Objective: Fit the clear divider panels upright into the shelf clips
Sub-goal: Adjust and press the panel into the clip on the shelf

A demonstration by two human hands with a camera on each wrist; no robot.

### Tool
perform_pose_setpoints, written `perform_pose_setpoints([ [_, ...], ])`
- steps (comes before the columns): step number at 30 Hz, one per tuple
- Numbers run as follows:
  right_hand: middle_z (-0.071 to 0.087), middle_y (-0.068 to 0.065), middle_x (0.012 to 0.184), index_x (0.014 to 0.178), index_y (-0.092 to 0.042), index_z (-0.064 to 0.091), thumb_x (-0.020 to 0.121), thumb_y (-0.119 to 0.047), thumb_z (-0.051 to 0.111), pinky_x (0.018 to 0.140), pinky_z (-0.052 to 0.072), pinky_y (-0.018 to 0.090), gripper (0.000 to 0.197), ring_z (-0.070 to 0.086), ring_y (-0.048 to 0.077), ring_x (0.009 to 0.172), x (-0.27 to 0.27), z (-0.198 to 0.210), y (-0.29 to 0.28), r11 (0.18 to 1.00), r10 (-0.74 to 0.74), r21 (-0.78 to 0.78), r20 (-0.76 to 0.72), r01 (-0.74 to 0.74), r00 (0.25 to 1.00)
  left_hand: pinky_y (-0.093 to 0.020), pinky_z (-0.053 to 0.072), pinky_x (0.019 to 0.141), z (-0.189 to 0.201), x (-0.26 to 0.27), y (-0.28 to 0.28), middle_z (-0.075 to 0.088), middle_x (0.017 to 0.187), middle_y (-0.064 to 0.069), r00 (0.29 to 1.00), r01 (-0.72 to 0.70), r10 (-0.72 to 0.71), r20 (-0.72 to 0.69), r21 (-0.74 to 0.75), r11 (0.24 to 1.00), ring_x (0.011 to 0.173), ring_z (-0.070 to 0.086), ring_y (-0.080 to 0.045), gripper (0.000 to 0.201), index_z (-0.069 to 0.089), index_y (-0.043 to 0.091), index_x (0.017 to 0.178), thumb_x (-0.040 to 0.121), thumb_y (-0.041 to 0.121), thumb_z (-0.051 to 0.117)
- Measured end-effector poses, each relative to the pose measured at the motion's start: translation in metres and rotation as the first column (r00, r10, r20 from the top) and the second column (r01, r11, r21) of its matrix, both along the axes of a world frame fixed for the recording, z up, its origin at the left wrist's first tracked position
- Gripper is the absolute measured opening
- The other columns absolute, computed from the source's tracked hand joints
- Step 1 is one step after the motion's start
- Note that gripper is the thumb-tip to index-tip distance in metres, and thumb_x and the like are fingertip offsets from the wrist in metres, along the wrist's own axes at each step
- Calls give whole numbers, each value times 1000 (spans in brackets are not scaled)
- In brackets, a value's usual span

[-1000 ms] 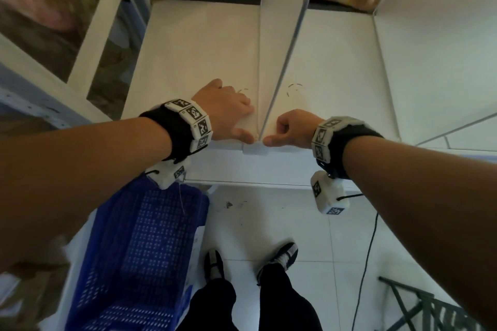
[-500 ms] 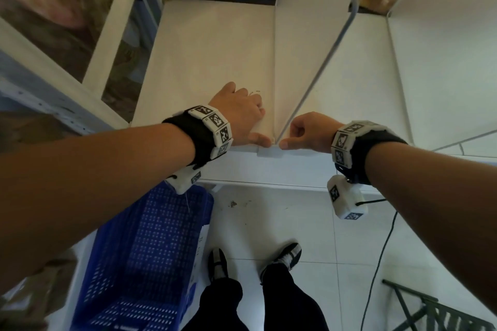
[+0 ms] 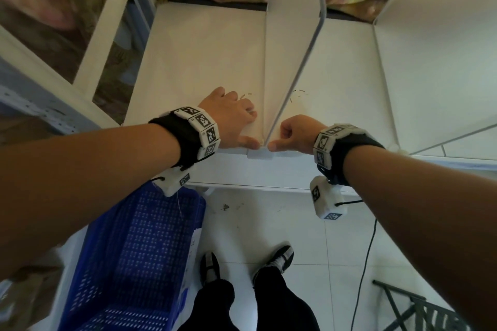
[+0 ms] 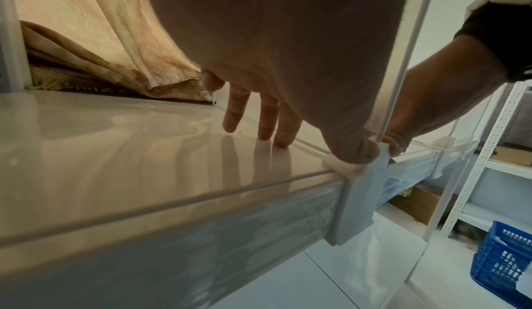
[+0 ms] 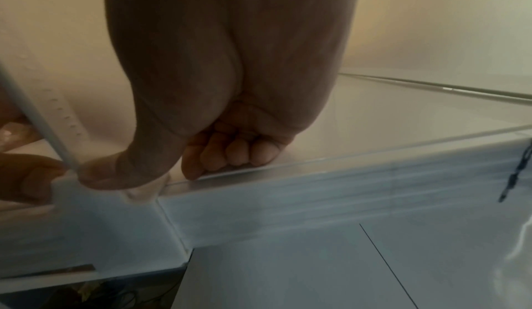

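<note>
1. Right, divider panel (image 3: 291, 43) stands upright on the white shelf (image 3: 204, 62), its front lower corner sitting in the shelf clip (image 3: 259, 154) at the shelf's front edge.
2. L hand (image 3: 228, 121): fingers straight, tips down on the shelf just left of the panel; thumb pressed on the clip (image 4: 342, 166) beside the panel's base. Not gripping anything.
3. R hand (image 3: 297, 133): fingers curled into the palm, holding nothing; thumb tip presses against the panel's base at the clip, from the right.
4. Second panel (image 3: 435, 43) upright further right.
5. Blue crate (image 3: 129, 260) on floor, below-left of shelf.
</note>
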State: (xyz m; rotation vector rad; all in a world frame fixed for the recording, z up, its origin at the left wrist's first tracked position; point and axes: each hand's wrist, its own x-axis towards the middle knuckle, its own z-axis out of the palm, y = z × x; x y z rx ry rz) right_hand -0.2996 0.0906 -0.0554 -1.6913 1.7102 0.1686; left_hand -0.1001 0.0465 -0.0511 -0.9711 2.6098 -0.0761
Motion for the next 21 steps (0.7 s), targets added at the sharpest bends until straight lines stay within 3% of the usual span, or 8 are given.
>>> perform_pose_setpoints([
  [4, 51, -2, 69, 72, -17, 51, 75, -52, 74, 59, 38, 26, 42, 47, 17, 67, -1, 2, 2, 1000, -17, 12, 20, 16, 1000, -44, 31, 97, 3, -2, 1, 42, 147, 7, 1000, -5, 4, 29, 16, 1000, 122, 47, -23, 92, 42, 29, 140, 74, 89, 20],
  [8, 56, -2, 78, 81, -18, 55, 78, -55, 70, 67, 42, 28, 40, 50, 16, 72, -3, 8, 3, 999, -1, 44, 20, 0, 1000, -45, 31, 95, 7, -6, 1, 51, 137, 7, 999, 11, -11, 44, -7, 1000, 116, 51, -23, 94, 51, 29, 131, 70, 92, 21],
  [12, 55, -2, 75, 78, -18, 54, 76, -58, 71, 63, 40, 28, 43, 50, 17, 71, 0, 3, 2, 999, -15, 46, 14, 15, 1000, -44, 33, 92, 9, -11, -2, 58, 121, 5, 998, 47, -46, 45, -23, 999, 106, 54, -22, 94, 59, 27, 120, 68, 93, 18],
  [16, 53, -2, 73, 71, -21, 50, 75, -56, 72, 61, 38, 27, 41, 49, 18, 70, -1, -2, 2, 998, -43, 36, 33, 42, 999, -43, 34, 90, 6, -12, -4, 58, 118, 5, 997, 66, -64, 41, -40, 997, 103, 54, -21, 99, 62, 27, 118, 65, 94, 11],
  [21, 52, 1, 76, 73, -18, 49, 78, -53, 71, 58, 35, 27, 42, 47, 19, 71, 0, -3, 2, 1000, -14, 12, 35, 14, 999, -42, 34, 89, 6, -11, -3, 56, 122, 4, 997, 68, -66, 40, -54, 996, 105, 53, -22, 94, 61, 26, 121, 69, 92, 17],
])
